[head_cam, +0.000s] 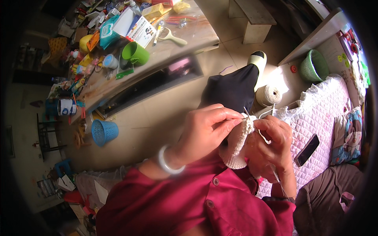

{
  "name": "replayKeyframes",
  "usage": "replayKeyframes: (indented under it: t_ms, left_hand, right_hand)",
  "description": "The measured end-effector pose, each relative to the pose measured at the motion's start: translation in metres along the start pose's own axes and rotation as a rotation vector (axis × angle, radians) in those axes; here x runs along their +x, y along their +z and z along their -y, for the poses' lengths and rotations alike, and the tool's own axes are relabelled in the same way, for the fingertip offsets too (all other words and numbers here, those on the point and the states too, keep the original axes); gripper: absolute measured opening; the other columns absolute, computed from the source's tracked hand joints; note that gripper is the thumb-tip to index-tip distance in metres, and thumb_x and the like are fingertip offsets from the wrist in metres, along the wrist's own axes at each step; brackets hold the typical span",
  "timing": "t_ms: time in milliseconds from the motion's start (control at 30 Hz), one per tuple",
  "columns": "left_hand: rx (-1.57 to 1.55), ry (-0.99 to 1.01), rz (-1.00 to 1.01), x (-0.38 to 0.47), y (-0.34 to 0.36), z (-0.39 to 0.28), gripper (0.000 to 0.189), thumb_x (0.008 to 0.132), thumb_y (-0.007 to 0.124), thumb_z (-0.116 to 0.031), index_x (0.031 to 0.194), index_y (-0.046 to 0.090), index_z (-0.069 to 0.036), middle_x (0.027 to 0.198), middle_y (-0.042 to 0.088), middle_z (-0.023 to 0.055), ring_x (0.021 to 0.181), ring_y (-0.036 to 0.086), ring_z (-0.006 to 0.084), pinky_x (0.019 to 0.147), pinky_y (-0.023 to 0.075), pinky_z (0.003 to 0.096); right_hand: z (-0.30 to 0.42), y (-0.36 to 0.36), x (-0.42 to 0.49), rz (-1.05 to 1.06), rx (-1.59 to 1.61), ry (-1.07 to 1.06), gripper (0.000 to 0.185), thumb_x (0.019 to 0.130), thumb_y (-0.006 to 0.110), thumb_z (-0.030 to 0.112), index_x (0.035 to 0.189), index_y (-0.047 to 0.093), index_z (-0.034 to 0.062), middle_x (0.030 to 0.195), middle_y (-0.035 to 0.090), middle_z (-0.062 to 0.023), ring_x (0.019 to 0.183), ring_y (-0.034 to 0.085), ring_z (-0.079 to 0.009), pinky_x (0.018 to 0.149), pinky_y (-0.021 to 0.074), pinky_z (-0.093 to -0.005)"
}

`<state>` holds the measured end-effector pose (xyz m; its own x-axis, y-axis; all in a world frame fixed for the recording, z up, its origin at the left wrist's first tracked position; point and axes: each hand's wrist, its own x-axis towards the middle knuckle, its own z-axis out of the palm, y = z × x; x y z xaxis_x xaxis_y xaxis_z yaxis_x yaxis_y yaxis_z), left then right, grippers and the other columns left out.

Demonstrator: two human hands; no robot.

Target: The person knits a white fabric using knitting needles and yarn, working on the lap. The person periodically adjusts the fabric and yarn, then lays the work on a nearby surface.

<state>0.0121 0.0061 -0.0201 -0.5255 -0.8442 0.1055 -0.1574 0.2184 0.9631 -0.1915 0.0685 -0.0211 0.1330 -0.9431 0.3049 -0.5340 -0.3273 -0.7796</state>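
A cream knitted piece (236, 150) hangs from knitting needles in front of my chest. My left hand (211, 125) pinches one needle at the top edge of the knitting between thumb and fingers. Close beside it, my right hand (273, 137) grips the other side, with cream yarn (260, 134) looped at its fingers. A thin needle end (279, 181) sticks out below my right palm. Beyond my hands, a cone of cream yarn (268, 96) lies near my foot. The fingers partly hide the stitches.
A cluttered table (203, 32) at upper left carries a green mug (135, 53) and boxes. A blue basket (104, 132) stands on the floor. On my right, a phone (307, 150) lies on a quilted pink cover (320, 112). A green basket (314, 66) and a wooden bench (255, 14) are farther off.
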Motion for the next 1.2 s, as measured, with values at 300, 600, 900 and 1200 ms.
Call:
replayKeyframes:
  t_ms: [300, 600, 900, 1200]
  left_hand:
    - [-0.173, -0.076, -0.023, 0.003, 0.000, -0.002, 0.013, 0.089, 0.057, 0.004, 0.098, 0.067, 0.004, 0.091, 0.067, 0.0070, 0.087, 0.061, 0.0111, 0.077, 0.0481, 0.0239]
    - [-0.278, -0.160, -0.107, 0.002, 0.012, -0.002, 0.012, 0.092, 0.056, 0.001, 0.097, 0.065, 0.005, 0.094, 0.068, 0.0065, 0.088, 0.061, 0.0094, 0.080, 0.0487, 0.0233]
    - [-0.106, 0.012, -0.274, -0.007, 0.033, 0.002, 0.011, 0.090, 0.059, 0.004, 0.100, 0.062, 0.004, 0.092, 0.069, 0.0088, 0.085, 0.064, 0.0118, 0.078, 0.0507, 0.0244]
    - [0.133, 0.201, -0.148, -0.007, 0.034, 0.003, 0.014, 0.088, 0.058, 0.007, 0.100, 0.059, 0.001, 0.085, 0.063, 0.0169, 0.073, 0.065, 0.0293, 0.065, 0.0505, 0.0322]
  right_hand:
    - [0.002, 0.001, -0.002, 0.021, 0.036, -0.043, 0.024, 0.064, 0.070, 0.002, 0.087, 0.064, 0.0032, 0.061, 0.048, -0.0051, 0.051, 0.050, -0.0200, 0.046, 0.0365, -0.0320]
    - [0.004, -0.002, -0.003, 0.062, 0.005, -0.017, 0.021, 0.070, 0.068, -0.002, 0.090, 0.064, 0.0022, 0.065, 0.051, -0.0084, 0.053, 0.053, -0.0256, 0.048, 0.0413, -0.0362]
    - [0.006, 0.010, -0.001, -0.049, 0.053, 0.049, 0.022, 0.069, 0.068, -0.003, 0.090, 0.064, 0.0013, 0.064, 0.049, -0.0044, 0.051, 0.049, -0.0153, 0.047, 0.0362, -0.0274]
    - [-0.013, 0.001, 0.028, 0.054, 0.276, 0.008, 0.053, 0.097, 0.043, 0.046, 0.107, 0.063, -0.0022, 0.088, 0.058, -0.0174, 0.086, 0.061, -0.0328, 0.077, 0.0482, -0.0385]
